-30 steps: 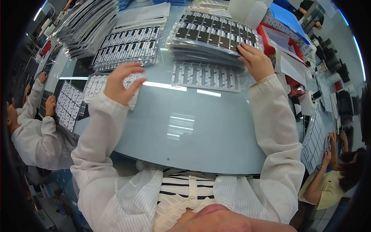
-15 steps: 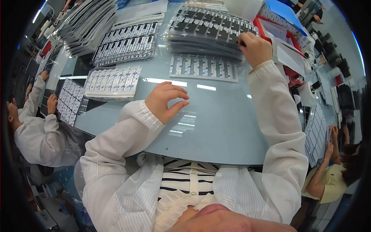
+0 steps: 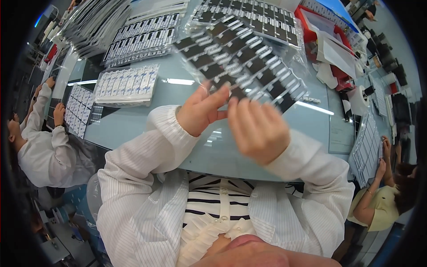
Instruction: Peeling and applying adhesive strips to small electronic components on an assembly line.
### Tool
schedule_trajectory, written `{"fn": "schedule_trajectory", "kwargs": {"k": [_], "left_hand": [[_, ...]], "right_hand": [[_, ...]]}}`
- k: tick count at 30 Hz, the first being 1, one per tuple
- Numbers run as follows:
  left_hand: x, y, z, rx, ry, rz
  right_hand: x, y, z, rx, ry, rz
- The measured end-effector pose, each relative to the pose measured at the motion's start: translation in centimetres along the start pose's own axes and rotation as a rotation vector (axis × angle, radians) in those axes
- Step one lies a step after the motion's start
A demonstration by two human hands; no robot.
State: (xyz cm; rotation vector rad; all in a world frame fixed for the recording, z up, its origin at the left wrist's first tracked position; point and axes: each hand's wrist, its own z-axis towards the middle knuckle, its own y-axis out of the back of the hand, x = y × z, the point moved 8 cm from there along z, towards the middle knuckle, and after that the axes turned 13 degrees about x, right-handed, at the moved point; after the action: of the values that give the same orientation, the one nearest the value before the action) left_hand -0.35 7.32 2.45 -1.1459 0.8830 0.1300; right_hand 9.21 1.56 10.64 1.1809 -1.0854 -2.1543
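A clear plastic sheet with rows of black rectangles and pale strips (image 3: 260, 64) is held tilted above the table. My left hand (image 3: 200, 111) grips its near edge between thumb and fingers. Beside it, my right hand (image 3: 258, 129), blurred by motion, pinches the same near edge with closed fingers. Behind the held sheet lies a stack of similar black-patterned sheets (image 3: 278, 22). A stack of white strip sheets with blue marks (image 3: 126, 84) rests left of my left hand.
More patterned sheets (image 3: 142, 40) and a tall pile of sheets (image 3: 91, 26) stand at the far left. At the right are a red bin (image 3: 307, 33) with papers and a white roll (image 3: 358, 100). Co-workers sit on both sides, handling gridded sheets (image 3: 80, 111).
My right hand has come from the far stack toward me with one black-patterned sheet. My left hand, empty before, now grips the sheet's edge. The strip sheet in the middle is now covered.
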Motion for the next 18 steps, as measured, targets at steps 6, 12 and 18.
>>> {"fn": "schedule_trajectory", "kwargs": {"k": [6,12,18], "left_hand": [[-0.4,-0.5,-2.2,0.062,0.211,0.428],[-1.7,0.8,-3.3,0.412,0.463,0.528],[-0.9,3.7,1.0,0.495,0.601,0.529]], "right_hand": [[-0.2,3.4,-2.7,0.16,-0.044,0.759],[-8.0,2.7,-5.4,0.008,-0.279,0.755],[-9.2,-13.6,-9.1,0.264,-0.575,1.634]]}}
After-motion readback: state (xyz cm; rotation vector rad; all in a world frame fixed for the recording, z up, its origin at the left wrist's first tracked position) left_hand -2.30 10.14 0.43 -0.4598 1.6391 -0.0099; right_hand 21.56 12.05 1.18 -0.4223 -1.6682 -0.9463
